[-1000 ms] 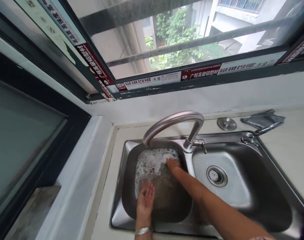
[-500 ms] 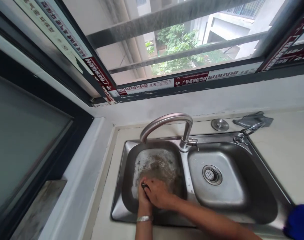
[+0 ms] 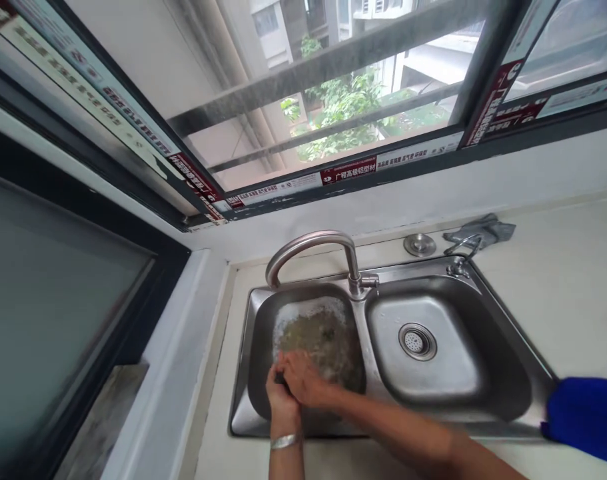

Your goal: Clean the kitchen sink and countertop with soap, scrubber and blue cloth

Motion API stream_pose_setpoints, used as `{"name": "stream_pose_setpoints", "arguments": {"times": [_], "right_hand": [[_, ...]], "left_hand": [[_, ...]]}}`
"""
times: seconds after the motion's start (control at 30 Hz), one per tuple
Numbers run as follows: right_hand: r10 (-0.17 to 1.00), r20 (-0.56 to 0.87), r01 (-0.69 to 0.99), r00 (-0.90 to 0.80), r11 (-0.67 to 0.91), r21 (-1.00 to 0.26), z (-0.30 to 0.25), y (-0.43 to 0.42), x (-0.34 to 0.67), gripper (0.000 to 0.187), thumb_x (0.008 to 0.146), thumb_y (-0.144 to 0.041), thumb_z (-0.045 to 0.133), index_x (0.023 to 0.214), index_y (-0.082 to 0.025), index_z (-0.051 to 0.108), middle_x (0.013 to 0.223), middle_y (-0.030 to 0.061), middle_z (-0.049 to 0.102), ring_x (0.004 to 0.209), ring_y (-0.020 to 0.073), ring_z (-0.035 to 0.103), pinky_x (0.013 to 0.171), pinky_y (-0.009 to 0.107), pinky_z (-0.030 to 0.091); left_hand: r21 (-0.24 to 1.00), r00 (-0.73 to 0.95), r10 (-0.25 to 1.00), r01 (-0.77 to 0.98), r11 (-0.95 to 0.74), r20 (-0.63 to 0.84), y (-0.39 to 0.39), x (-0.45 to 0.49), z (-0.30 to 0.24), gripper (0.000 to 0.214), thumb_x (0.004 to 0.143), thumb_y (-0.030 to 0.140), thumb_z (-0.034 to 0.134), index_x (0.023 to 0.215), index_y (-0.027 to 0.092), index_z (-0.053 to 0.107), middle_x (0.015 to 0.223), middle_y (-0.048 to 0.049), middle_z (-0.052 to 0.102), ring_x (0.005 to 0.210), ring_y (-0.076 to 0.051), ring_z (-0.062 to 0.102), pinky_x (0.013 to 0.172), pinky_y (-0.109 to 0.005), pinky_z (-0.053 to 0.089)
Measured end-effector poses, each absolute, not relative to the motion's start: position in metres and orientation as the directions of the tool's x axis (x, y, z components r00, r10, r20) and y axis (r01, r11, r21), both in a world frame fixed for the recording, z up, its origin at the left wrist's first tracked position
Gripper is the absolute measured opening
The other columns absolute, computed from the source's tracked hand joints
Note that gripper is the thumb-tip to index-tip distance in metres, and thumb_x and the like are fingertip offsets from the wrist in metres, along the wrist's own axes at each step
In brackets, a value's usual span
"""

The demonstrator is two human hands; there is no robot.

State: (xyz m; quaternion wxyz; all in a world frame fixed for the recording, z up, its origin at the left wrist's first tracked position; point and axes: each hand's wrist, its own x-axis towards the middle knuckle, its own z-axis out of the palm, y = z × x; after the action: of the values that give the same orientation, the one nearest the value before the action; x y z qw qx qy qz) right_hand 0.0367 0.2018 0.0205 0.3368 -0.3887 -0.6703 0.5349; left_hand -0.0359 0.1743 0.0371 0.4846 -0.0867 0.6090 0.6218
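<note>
My left hand (image 3: 280,395), with a silver bracelet (image 3: 284,441) on its wrist, is closed low over the left sink basin (image 3: 261,333). A small dark thing (image 3: 280,378) peeks out between the hands; its kind is hidden by the fingers. My right hand (image 3: 306,381) comes across from the right and is closed over the left hand's fingers, pressing on the same spot. Murky brown water (image 3: 313,337) with foam along its edge lies in the basin just beyond the hands.
A curved metal faucet (image 3: 313,237) arches over the left basin's back edge. The right basin (image 3: 448,373) has a round drain strainer (image 3: 417,342). A drain plug (image 3: 420,245) and grey cloth (image 3: 488,230) lie behind it. Blue fabric (image 3: 586,417) is at the right.
The view has shifted, so the sink sits further left and more of the blue fabric shows. My hands stay pressed together, with the fingers slightly moved. The foam has drawn toward the basin's back.
</note>
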Motion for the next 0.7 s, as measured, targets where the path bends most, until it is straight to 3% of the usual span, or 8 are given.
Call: {"name": "stream_pose_setpoints", "arguments": {"times": [0.1, 0.2, 0.3, 0.4, 0.57, 0.7], "right_hand": [[0.875, 0.112, 0.04, -0.47, 0.148, -0.988, 0.032, 0.182, 0.058, 0.028, 0.085, -0.015, 0.05, 0.109, -0.024, 0.062, 0.118, 0.0076, 0.068, 0.109, 0.0232, 0.062, 0.101, 0.042, 0.049], [0.888, 0.178, -0.139, -0.423, 0.13, -0.982, 0.047, 0.178, 0.075, 0.046, 0.079, -0.018, 0.057, 0.125, -0.024, 0.054, 0.126, 0.0078, 0.066, 0.115, 0.0231, 0.062, 0.103, 0.041, 0.049], [0.918, 0.191, -0.216, -0.346, 0.12, -0.969, 0.061, 0.181, 0.085, 0.055, 0.07, -0.015, 0.06, 0.125, -0.025, 0.055, 0.126, 0.0084, 0.067, 0.117, 0.0258, 0.063, 0.105, 0.043, 0.048], [0.933, 0.201, -0.218, -0.297, 0.139, -0.966, 0.069, 0.183, 0.091, 0.051, 0.067, -0.014, 0.061, 0.117, -0.024, 0.061, 0.121, 0.0088, 0.07, 0.114, 0.0263, 0.065, 0.103, 0.041, 0.049], [0.944, 0.107, -0.151, -0.31, 0.062, -0.987, 0.075, 0.186, 0.107, 0.019, 0.075, -0.026, 0.063, 0.093, -0.021, 0.068, 0.094, 0.0052, 0.073, 0.087, 0.0219, 0.067, 0.084, 0.035, 0.052], [0.957, -0.007, -0.199, -0.289, -0.067, -0.978, 0.076, 0.187, 0.113, 0.019, 0.081, -0.036, 0.059, 0.087, -0.02, 0.067, 0.081, 0.0028, 0.069, 0.076, 0.0189, 0.062, 0.075, 0.031, 0.049]], "left_hand": [[0.695, -0.546, 0.509, -0.702, 0.156, -0.665, 0.171, -0.05, 0.047, 0.03, 0.07, 0.045, 0.063, 0.088, 0.024, 0.072, 0.086, -0.0086, 0.076, 0.108, -0.031, 0.069, 0.094, -0.042, 0.057], [0.678, -0.534, 0.574, -0.734, 0.051, -0.621, 0.171, -0.051, 0.067, 0.037, 0.077, 0.05, 0.061, 0.101, 0.025, 0.075, 0.109, -0.0094, 0.077, 0.119, -0.03, 0.066, 0.099, -0.043, 0.055], [0.664, -0.504, 0.639, -0.748, 0.014, -0.581, 0.17, -0.039, 0.094, 0.042, 0.084, 0.053, 0.057, 0.109, 0.025, 0.076, 0.13, -0.0094, 0.071, 0.13, -0.03, 0.06, 0.102, -0.042, 0.053], [0.675, -0.46, 0.697, -0.736, 0.047, -0.55, 0.161, -0.024, 0.117, 0.045, 0.085, 0.054, 0.059, 0.116, 0.025, 0.075, 0.14, -0.0091, 0.066, 0.129, -0.031, 0.06, 0.099, -0.042, 0.055], [0.813, -0.442, 0.795, -0.572, 0.107, -0.416, 0.136, -0.004, 0.133, 0.051, 0.071, 0.043, 0.08, 0.117, 0.022, 0.074, 0.129, -0.0118, 0.071, 0.112, -0.028, 0.068, 0.088, -0.034, 0.057], [0.907, -0.532, 0.768, -0.393, 0.149, -0.357, 0.123, 0.009, 0.132, 0.059, 0.058, 0.043, 0.092, 0.108, 0.022, 0.071, 0.113, -0.0072, 0.075, 0.097, -0.022, 0.07, 0.078, -0.028, 0.054]]}}
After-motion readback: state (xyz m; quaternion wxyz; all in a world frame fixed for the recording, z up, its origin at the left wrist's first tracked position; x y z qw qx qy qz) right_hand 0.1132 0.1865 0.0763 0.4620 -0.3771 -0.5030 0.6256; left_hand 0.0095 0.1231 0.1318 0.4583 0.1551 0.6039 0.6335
